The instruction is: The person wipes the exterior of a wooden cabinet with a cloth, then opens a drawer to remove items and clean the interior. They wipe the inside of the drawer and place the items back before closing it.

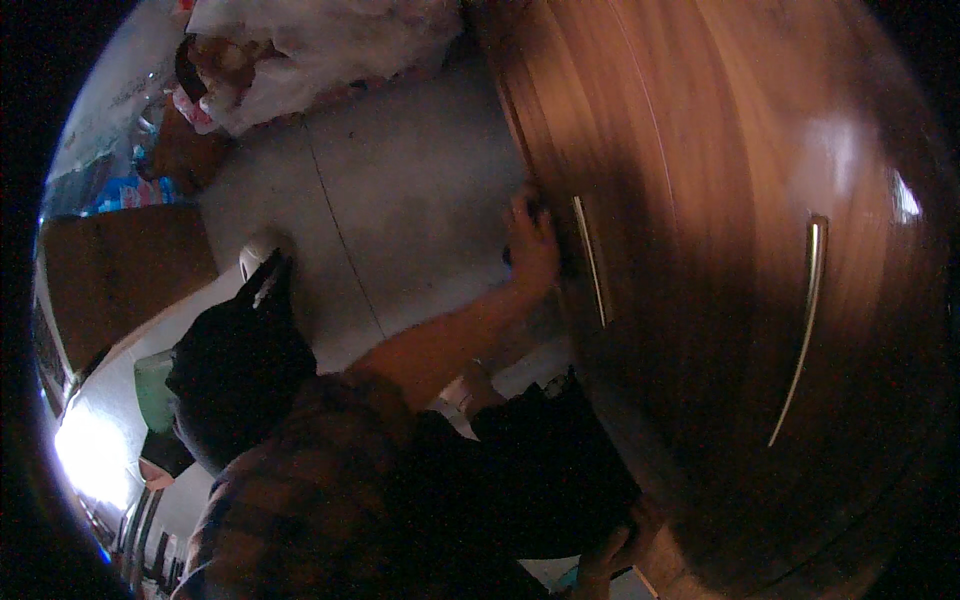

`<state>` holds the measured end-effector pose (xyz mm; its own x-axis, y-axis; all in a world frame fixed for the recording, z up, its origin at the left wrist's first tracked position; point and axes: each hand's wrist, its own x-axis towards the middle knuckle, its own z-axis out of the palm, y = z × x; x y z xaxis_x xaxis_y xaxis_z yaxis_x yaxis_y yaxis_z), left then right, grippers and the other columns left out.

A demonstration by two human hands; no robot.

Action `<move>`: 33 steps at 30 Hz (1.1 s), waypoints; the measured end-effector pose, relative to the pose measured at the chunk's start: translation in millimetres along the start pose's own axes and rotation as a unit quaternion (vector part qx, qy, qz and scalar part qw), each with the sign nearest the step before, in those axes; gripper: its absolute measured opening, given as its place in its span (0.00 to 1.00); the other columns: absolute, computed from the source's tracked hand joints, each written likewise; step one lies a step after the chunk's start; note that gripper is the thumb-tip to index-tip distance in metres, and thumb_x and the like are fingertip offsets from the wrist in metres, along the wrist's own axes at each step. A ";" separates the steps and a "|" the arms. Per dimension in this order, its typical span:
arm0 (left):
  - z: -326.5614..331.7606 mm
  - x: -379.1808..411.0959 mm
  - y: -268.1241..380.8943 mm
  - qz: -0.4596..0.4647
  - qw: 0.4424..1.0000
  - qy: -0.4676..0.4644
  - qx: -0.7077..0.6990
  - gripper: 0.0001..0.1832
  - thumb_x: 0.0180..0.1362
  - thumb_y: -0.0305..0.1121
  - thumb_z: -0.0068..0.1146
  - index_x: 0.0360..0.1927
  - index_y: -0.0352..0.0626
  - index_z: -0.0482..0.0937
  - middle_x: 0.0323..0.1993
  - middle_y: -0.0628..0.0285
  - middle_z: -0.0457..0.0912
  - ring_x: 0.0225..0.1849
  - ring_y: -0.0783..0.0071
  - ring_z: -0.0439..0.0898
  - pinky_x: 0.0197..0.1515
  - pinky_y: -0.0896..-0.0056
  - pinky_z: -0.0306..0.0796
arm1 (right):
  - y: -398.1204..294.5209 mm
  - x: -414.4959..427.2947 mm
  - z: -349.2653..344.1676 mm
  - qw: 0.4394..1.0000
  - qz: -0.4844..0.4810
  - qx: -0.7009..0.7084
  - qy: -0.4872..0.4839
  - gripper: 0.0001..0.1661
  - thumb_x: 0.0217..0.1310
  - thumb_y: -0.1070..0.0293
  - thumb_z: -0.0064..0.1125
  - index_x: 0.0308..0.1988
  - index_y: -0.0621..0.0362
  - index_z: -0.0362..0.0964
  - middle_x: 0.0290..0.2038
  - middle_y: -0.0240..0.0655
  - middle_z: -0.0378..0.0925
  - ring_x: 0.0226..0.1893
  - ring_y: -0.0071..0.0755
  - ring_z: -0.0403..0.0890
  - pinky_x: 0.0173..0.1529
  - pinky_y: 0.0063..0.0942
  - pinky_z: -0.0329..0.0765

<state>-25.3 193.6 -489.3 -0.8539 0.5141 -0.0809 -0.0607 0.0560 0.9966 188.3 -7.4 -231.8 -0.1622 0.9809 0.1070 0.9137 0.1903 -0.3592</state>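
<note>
A large glossy wood-grain cabinet (pixel 720 150) fills the right side, with two long gold-coloured handles (pixel 806 315) on its front. At the bottom a dim hand (pixel 611 551) touches or lies close to the cabinet's lower edge. It may be mine, but darkness hides whose hand it is and its grip; no other hand is plainly mine. A person in a plaid shirt (pixel 255 517) and dark headwear bends beside the cabinet. That person's arm reaches to the cabinet's edge, where their hand (pixel 534 244) rests, fingers partly hidden.
Grey tiled floor (pixel 405 172) stretches left of the cabinet. A translucent plastic bag (pixel 322 52) lies at the top, with a brown panel or box (pixel 127 277) at the left. Below that, a green object (pixel 154 382) stands near a bright light (pixel 94 457). Dark clothing (pixel 517 465) fills the lower middle.
</note>
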 end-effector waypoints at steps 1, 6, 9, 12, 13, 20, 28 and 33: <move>1.5 23.0 -5.3 0.010 1.000 0.021 0.003 0.18 0.53 0.24 0.46 0.49 0.38 0.61 0.43 0.44 0.65 0.46 0.48 0.65 0.50 0.57 0.60 | 3.2 -2.2 -2.4 1.000 -0.011 -0.002 -0.010 0.18 0.60 0.57 0.39 0.39 0.63 0.63 0.45 0.46 0.66 0.49 0.45 0.65 0.56 0.42 0.58; 5.1 80.2 -14.6 -0.068 0.994 0.053 -0.068 0.18 0.53 0.25 0.47 0.49 0.37 0.62 0.44 0.46 0.67 0.48 0.50 0.65 0.51 0.57 0.59 | 1.2 -7.1 1.5 0.996 -0.044 0.058 0.047 0.18 0.59 0.59 0.40 0.37 0.64 0.66 0.44 0.47 0.69 0.47 0.45 0.67 0.54 0.42 0.61; 1.0 25.8 -7.2 -0.076 0.997 0.021 -0.028 0.19 0.53 0.26 0.48 0.49 0.37 0.61 0.47 0.46 0.67 0.50 0.51 0.65 0.52 0.58 0.59 | 2.8 -11.6 3.7 0.995 -0.045 0.073 0.060 0.18 0.59 0.59 0.42 0.36 0.64 0.67 0.43 0.48 0.70 0.46 0.45 0.69 0.53 0.41 0.62; -5.1 -65.2 6.7 -0.152 0.987 -0.058 0.010 0.20 0.54 0.27 0.49 0.50 0.36 0.60 0.45 0.45 0.69 0.49 0.54 0.69 0.52 0.60 0.61 | -14.4 -3.3 6.0 0.985 -0.102 0.120 0.064 0.17 0.58 0.61 0.43 0.34 0.65 0.69 0.39 0.48 0.73 0.42 0.45 0.72 0.50 0.41 0.65; 6.0 -90.5 -29.7 -0.178 0.982 -0.047 0.026 0.21 0.54 0.28 0.48 0.51 0.36 0.60 0.44 0.45 0.71 0.48 0.55 0.70 0.51 0.61 0.61 | -24.1 1.5 6.2 0.980 -0.132 0.136 0.061 0.16 0.58 0.62 0.43 0.33 0.66 0.69 0.38 0.48 0.74 0.41 0.45 0.73 0.50 0.41 0.67; -89.9 -57.2 73.8 -0.175 0.951 -0.255 -0.025 0.22 0.58 0.35 0.46 0.53 0.37 0.57 0.49 0.51 0.67 0.51 0.62 0.66 0.50 0.63 0.63 | -38.1 53.4 36.6 0.863 0.267 0.426 -0.050 0.15 0.60 0.62 0.48 0.44 0.59 0.70 0.38 0.36 0.76 0.42 0.32 0.75 0.50 0.30 0.68; -150.8 -8.7 49.6 -0.165 0.871 -0.461 0.037 0.28 0.58 0.47 0.46 0.59 0.45 0.58 0.55 0.57 0.64 0.53 0.66 0.65 0.55 0.66 0.59 | -59.2 91.7 222.3 0.741 0.210 0.594 -0.232 0.29 0.52 0.58 0.57 0.52 0.58 0.62 0.49 0.40 0.68 0.50 0.42 0.68 0.52 0.36 0.67; -241.3 33.3 205.3 0.060 0.783 -0.557 0.272 0.25 0.56 0.42 0.50 0.56 0.45 0.64 0.54 0.58 0.66 0.55 0.68 0.64 0.56 0.67 0.57 | -44.5 87.0 284.0 0.468 0.281 0.818 -0.181 0.26 0.50 0.62 0.58 0.49 0.56 0.64 0.46 0.40 0.70 0.47 0.44 0.71 0.50 0.37 0.69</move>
<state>-190.9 15.7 -283.4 0.1614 0.9537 -0.2540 0.4734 0.1510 0.8678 27.6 80.7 -469.8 -0.3911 0.7800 -0.4884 -0.6096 -0.6172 -0.4974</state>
